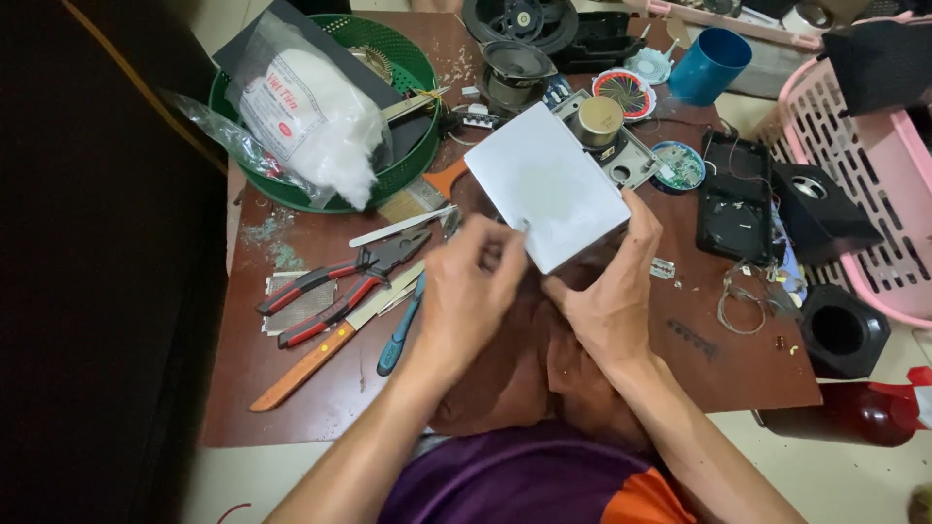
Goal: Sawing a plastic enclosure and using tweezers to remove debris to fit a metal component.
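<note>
While white box (546, 184) tilts up-left to down-right above brown cloth (524, 359), right hand (607, 291) clasps lower right edge; left hand (466, 291) pinches near corner, equally close.

A flat white box (549, 184), tilted, held above the brown table.

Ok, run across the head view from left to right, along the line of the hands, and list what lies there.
Red-handled pliers → blue-handled tool → left hand → white box → right hand → wire loop → black round speaker housing.
</note>
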